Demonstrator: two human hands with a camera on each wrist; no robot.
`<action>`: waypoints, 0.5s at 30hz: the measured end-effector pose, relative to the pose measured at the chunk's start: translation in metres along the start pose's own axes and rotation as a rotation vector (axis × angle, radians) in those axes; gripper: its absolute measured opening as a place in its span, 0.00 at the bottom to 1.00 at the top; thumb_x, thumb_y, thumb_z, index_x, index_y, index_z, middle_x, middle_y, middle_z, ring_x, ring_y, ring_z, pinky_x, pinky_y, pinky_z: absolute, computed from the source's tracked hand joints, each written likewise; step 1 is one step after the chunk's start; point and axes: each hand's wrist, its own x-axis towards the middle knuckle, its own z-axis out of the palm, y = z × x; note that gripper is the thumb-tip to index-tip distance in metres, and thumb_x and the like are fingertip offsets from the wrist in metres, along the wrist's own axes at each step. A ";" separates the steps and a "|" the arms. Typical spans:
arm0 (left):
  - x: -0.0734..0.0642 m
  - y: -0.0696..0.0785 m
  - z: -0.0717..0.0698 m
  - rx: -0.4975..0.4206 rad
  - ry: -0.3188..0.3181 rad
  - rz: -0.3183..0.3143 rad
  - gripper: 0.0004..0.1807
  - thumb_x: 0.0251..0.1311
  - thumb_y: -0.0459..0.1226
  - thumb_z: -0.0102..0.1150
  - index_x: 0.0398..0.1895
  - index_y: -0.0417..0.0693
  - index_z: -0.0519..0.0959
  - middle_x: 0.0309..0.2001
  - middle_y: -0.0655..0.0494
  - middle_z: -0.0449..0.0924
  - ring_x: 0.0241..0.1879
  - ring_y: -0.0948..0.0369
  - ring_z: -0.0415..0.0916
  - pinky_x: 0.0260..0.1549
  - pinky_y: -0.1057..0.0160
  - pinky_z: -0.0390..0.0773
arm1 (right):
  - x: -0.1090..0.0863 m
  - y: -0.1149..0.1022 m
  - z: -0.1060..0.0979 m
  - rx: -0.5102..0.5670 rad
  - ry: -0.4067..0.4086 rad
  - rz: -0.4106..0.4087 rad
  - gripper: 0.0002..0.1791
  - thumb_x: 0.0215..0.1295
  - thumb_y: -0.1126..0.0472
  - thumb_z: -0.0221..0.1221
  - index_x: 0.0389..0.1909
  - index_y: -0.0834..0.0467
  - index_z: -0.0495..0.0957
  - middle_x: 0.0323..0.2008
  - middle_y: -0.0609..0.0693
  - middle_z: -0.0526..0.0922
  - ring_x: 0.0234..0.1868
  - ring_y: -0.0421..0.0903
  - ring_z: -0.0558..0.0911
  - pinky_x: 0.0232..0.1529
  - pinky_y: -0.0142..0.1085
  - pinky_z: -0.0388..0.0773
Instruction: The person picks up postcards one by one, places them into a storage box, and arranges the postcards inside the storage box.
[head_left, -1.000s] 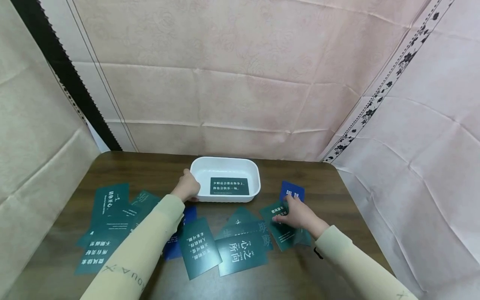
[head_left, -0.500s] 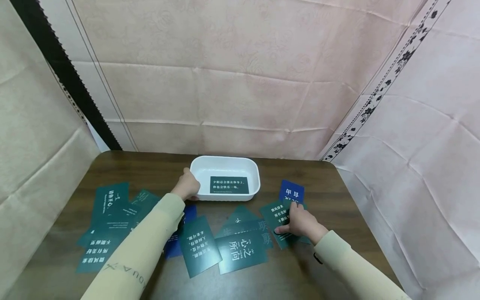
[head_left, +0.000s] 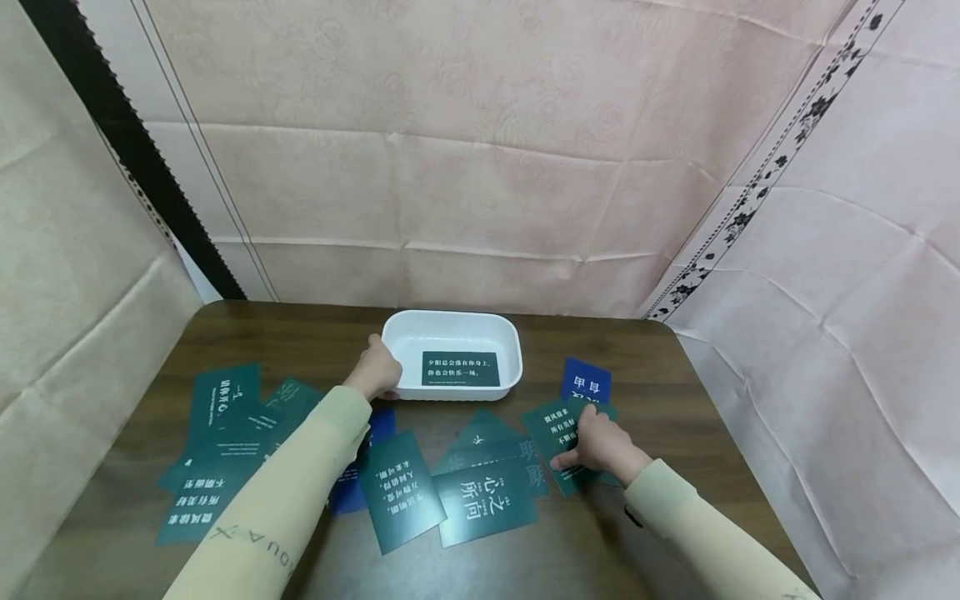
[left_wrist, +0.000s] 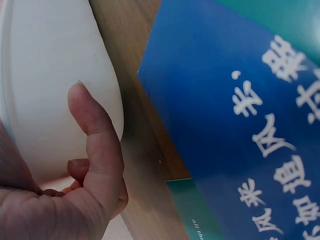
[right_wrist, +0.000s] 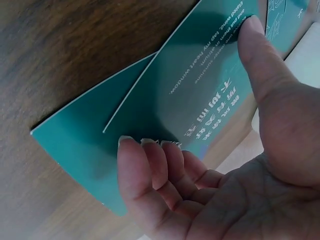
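My left hand (head_left: 375,372) grips the left end of a white plastic tray (head_left: 514,367); in the left wrist view the thumb (left_wrist: 92,107) lies against its outer wall. A green printed card (head_left: 460,368) lies flat inside the tray. At the right, my right hand (head_left: 600,442) spans a green card (head_left: 551,425) with white writing. Its thumb (right_wrist: 262,55) touches one edge and its curled fingers (right_wrist: 135,162) the opposite side. Another green card (right_wrist: 75,132) lies partly beneath that one. A blue card (head_left: 587,379) pokes out beyond the fingers.
Overlapping green cards (head_left: 225,450) lie on the wooden table (head_left: 637,350) at the left. More green cards (head_left: 487,504) and a blue card (left_wrist: 200,90) lie in the middle, in front of the tray. Patterned cloth (head_left: 480,192) hangs behind and at both sides.
My right hand has shifted slightly down off the blue card and settled on the green card, uncovering more of the blue card's writing. My left hand and the tray hold their place.
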 end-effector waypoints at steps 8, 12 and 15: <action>-0.001 0.000 0.000 -0.005 -0.010 -0.006 0.45 0.65 0.27 0.45 0.73 0.43 0.27 0.55 0.32 0.59 0.35 0.45 0.77 0.26 0.56 0.84 | 0.001 -0.001 -0.001 0.014 -0.028 0.028 0.67 0.35 0.33 0.73 0.64 0.75 0.53 0.49 0.70 0.70 0.42 0.59 0.74 0.47 0.59 0.75; -0.001 0.001 0.000 -0.002 -0.008 -0.009 0.45 0.65 0.27 0.46 0.73 0.43 0.27 0.56 0.32 0.58 0.35 0.45 0.77 0.25 0.57 0.84 | 0.000 -0.001 -0.002 0.020 -0.025 0.021 0.67 0.34 0.33 0.74 0.64 0.74 0.53 0.48 0.70 0.70 0.42 0.59 0.73 0.47 0.58 0.75; 0.000 0.000 0.000 -0.001 -0.006 -0.007 0.45 0.65 0.27 0.46 0.73 0.43 0.27 0.56 0.33 0.58 0.35 0.45 0.76 0.24 0.57 0.83 | -0.001 -0.001 -0.003 0.028 -0.027 0.016 0.66 0.35 0.35 0.74 0.64 0.74 0.54 0.49 0.70 0.70 0.42 0.59 0.73 0.48 0.58 0.75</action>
